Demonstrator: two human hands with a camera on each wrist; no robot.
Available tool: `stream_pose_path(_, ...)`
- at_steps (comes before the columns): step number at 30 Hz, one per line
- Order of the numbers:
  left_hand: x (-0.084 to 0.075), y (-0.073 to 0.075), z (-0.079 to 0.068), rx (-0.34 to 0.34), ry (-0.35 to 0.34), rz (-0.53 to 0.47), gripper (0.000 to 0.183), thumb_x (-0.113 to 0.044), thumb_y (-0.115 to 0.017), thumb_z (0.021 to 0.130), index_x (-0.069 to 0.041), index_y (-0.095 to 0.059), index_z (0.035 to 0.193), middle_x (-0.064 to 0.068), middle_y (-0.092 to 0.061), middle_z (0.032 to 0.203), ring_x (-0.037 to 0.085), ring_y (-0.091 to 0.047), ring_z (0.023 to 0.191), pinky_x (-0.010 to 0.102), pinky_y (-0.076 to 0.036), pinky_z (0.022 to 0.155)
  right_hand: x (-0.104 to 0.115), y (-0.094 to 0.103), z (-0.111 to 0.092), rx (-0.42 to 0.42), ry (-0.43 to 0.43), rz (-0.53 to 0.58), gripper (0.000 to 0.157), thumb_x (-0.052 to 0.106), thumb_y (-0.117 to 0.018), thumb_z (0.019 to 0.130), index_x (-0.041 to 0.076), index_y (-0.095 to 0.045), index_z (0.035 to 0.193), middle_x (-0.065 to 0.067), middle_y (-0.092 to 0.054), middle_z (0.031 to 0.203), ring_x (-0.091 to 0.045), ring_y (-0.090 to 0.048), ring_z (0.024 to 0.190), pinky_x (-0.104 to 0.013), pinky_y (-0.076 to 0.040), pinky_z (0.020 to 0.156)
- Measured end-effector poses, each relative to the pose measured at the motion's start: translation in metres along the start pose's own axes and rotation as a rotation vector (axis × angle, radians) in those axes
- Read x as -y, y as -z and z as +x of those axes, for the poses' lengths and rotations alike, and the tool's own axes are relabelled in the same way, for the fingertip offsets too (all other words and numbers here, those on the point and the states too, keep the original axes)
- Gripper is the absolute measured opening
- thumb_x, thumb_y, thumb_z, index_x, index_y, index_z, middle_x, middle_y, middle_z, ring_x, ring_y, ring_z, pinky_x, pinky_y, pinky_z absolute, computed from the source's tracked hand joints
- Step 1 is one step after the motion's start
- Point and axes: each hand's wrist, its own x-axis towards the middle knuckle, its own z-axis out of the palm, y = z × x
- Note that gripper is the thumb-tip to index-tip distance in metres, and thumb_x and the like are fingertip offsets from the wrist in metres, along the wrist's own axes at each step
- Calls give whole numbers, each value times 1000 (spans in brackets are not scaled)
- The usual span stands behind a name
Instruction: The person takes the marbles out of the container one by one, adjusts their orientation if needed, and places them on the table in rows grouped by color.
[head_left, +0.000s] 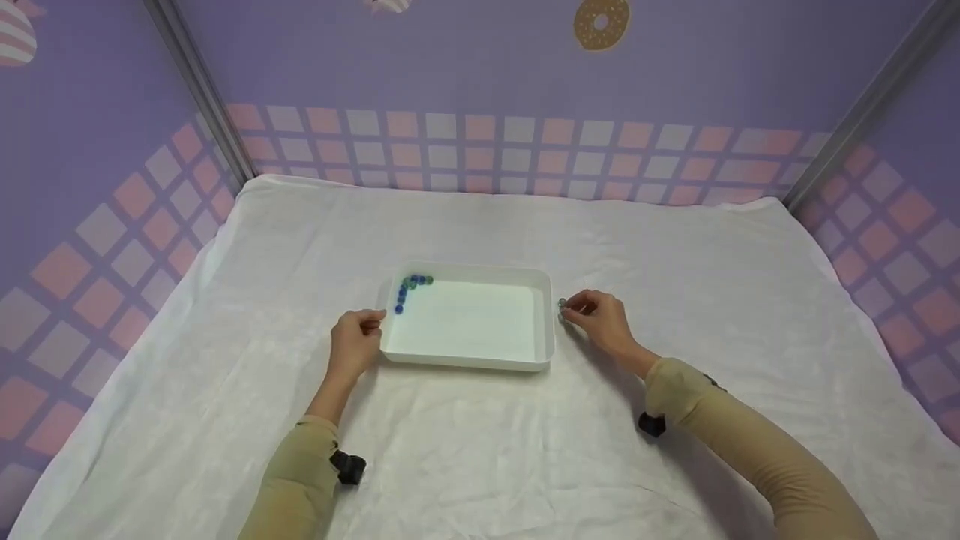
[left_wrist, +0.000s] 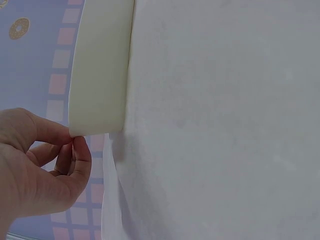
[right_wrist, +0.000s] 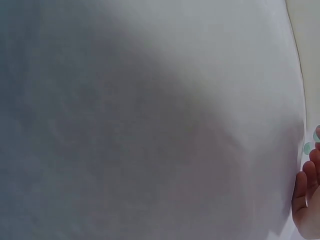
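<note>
A shallow white tray [head_left: 465,363] lies on the cloth, with several blue and green glass marbles [head_left: 402,292] gathered along its left and far walls at the far-left corner. My left hand [head_left: 355,343] pinches the tray's left rim between thumb and forefinger; the left wrist view shows these fingertips [left_wrist: 79,142] at the tray's edge. Just beyond the right wall, my right hand [head_left: 602,321] holds a greenish clear marble [head_left: 562,302] at its fingertips. A second pale green marble [right_wrist: 307,148] sits close to those fingers in the right wrist view, partly hidden in the head view.
A wrinkled white cloth [head_left: 480,450] covers the table. Purple panels with pink and white squares [head_left: 480,150] stand behind it and at both sides, with grey posts [head_left: 840,112] at the corners. A black wrist camera [head_left: 350,468] is strapped to the left sleeve.
</note>
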Motion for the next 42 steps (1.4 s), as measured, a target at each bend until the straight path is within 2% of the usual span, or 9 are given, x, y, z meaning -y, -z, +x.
stream_pose_path(10, 0, 0, 0, 7, 8, 0, 37, 11, -48, 89, 8, -64, 122, 27, -63, 112, 36, -60, 105, 43, -51, 93, -3, -1, 1, 22, -17, -27, 14, 17, -72, 89, 7, -74, 100, -12, -72, 94, -17, -59, 77, -24, -48, 69)
stream_pose_path(18, 0, 1, 0, 2, 10, -7, 37, 11, -48, 89, 8, -65, 122, 25, -62, 110, 34, -59, 103, 40, -50, 91, -3, -1, 2, 23, -4, -51, 12, 16, -72, 89, 8, -75, 97, -12, -73, 93, -15, -60, 77, -23, -48, 70)
stream_pose_path(42, 0, 0, 1, -6, 17, 4, 36, 10, -49, 89, 8, -65, 121, 26, -63, 110, 34, -60, 104, 41, -51, 92, -5, -1, 2, 53, 12, -47, 16, 17, -73, 89, 6, -75, 100, -13, -73, 96, -17, -63, 80, -25, -51, 73)
